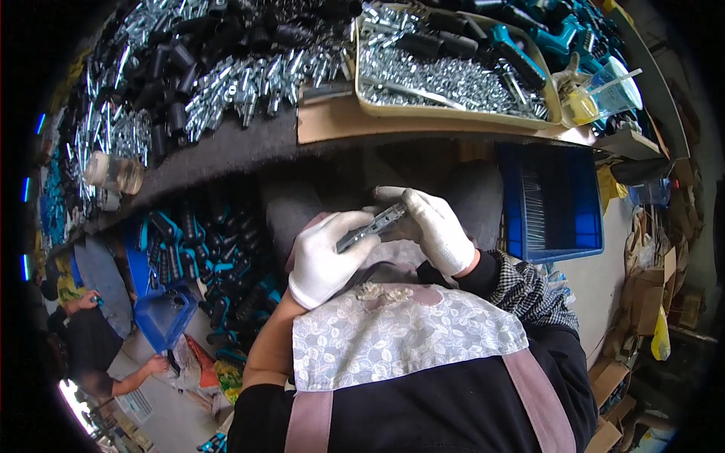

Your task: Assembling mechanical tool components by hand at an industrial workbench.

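Observation:
Both my hands wear white gloves and meet in front of my chest, below the workbench edge. A narrow grey metal bracket (371,226) lies across them. My left hand (326,258) grips its lower left end. My right hand (434,226) pinches its upper right end with curled fingers. A patterned apron (400,336) covers my lap beneath the hands.
The dark workbench (249,147) carries heaps of shiny metal fittings (249,83) and black handles (170,60). A beige tray (453,115) holds screws. Teal power tools (544,38) lie at the back right. Blue crates (551,200) sit under the bench. Another person (91,340) crouches at lower left.

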### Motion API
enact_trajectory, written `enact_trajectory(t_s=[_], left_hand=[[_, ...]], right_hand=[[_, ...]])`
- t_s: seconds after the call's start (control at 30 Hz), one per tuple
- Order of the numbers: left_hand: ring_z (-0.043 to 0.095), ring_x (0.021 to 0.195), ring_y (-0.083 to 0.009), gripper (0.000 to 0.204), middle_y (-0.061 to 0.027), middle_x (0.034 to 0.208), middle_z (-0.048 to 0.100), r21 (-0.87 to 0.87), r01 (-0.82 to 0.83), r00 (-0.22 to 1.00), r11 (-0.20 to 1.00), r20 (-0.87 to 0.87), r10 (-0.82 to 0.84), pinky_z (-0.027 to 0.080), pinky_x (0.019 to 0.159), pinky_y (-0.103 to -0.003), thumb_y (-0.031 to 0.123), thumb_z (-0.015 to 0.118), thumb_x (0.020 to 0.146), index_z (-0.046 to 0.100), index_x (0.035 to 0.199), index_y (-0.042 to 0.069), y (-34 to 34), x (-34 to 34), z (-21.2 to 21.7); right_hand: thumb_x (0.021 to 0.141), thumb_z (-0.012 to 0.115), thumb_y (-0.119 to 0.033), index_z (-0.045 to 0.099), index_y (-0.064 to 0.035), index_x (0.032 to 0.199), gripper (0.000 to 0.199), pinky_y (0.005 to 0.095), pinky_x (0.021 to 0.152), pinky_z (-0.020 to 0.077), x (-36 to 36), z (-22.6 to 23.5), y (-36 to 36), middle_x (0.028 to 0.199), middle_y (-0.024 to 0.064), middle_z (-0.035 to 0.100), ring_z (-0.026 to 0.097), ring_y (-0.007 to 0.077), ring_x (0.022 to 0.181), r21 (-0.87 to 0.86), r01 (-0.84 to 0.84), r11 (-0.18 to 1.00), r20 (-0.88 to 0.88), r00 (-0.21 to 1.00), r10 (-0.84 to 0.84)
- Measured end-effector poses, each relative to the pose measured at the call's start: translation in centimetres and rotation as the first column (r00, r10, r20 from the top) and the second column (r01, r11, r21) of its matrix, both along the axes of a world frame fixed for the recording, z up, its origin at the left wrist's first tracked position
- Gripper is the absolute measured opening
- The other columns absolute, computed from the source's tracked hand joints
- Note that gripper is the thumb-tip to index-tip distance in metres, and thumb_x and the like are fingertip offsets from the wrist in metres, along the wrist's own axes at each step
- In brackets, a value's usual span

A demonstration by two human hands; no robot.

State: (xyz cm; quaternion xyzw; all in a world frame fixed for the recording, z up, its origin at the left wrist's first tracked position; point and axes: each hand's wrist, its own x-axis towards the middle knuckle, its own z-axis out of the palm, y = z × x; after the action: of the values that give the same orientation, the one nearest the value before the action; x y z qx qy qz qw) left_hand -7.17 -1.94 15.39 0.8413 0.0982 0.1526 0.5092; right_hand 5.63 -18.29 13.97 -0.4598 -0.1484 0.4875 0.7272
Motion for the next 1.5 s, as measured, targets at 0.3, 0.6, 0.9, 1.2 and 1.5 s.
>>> enact_trajectory(t_s=[0.3, 0.6, 0.9, 1.2, 1.5], left_hand=[[0.07, 0.081, -0.023, 0.026, -0.0158, 0.09, 0.071, -0.091, -0.197, 0.98, 0.976, -0.014, 0.196, 0.054, 0.075, -0.032, -0.001, 0.077, 0.075, 0.07, 0.1, -0.004, 1.9, -0.3, 0.5], [0.07, 0.08, -0.0208, 0.026, -0.0162, 0.092, 0.072, -0.154, -0.167, 0.985, 0.974, -0.07, 0.158, 0.055, 0.074, -0.031, 0.004, 0.078, 0.078, 0.071, 0.101, -0.005, 2.3, -0.1, -0.6], [0.071, 0.079, -0.0274, 0.025, -0.0183, 0.092, 0.072, -0.061, -0.134, 0.988, 0.989, -0.085, 0.129, 0.055, 0.073, -0.034, 0.005, 0.078, 0.079, 0.071, 0.101, -0.003, 3.5, 1.3, 0.5], [0.072, 0.079, -0.0305, 0.026, -0.019, 0.091, 0.071, -0.024, -0.128, 0.986, 0.991, -0.115, 0.125, 0.056, 0.073, -0.035, 0.005, 0.078, 0.075, 0.071, 0.099, -0.002, 4.8, 2.6, 1.2], [0.072, 0.079, -0.0254, 0.027, -0.0175, 0.091, 0.072, -0.041, -0.192, 0.975, 0.98, -0.123, 0.186, 0.056, 0.072, -0.033, 0.005, 0.078, 0.076, 0.071, 0.101, -0.003, 6.2, 2.5, 1.0]], right_hand=[[0.099, 0.052, -0.009, 0.067, 0.0026, 0.114, 0.024, 0.0281, 0.082, 0.0515, 12.1, 9.8, 0.4, 0.102, 0.0079, 0.07, 0.064, 0.0141, 0.09, 0.121, 0.375, 0.919, 0.816, 0.49, -0.308], [0.088, 0.06, -0.019, 0.075, -0.0121, 0.093, 0.017, 0.0442, 0.076, 0.0549, 35.2, 10.1, 4.4, 0.09, 0.0133, 0.072, 0.069, 0.0354, 0.086, 0.202, 0.645, 0.737, 0.906, -0.409, 0.11], [0.084, 0.062, -0.016, 0.074, -0.0109, 0.091, 0.016, 0.0437, 0.075, 0.0554, 41.0, 10.6, 13.1, 0.089, 0.0159, 0.07, 0.069, 0.0336, 0.086, 0.354, 0.704, 0.615, 0.8, -0.569, 0.191], [0.084, 0.065, -0.032, 0.078, -0.02, 0.093, 0.02, 0.0449, 0.079, 0.0558, 46.0, 11.7, 20.0, 0.095, 0.0138, 0.072, 0.069, 0.0337, 0.09, 0.2, 0.715, 0.67, 0.855, -0.461, 0.238], [0.083, 0.065, -0.036, 0.076, -0.017, 0.096, 0.026, 0.0454, 0.088, 0.0547, 46.1, 14.1, 16.4, 0.112, 0.0093, 0.069, 0.067, 0.0345, 0.099, -0.322, 0.683, 0.656, 0.645, -0.348, 0.68]])
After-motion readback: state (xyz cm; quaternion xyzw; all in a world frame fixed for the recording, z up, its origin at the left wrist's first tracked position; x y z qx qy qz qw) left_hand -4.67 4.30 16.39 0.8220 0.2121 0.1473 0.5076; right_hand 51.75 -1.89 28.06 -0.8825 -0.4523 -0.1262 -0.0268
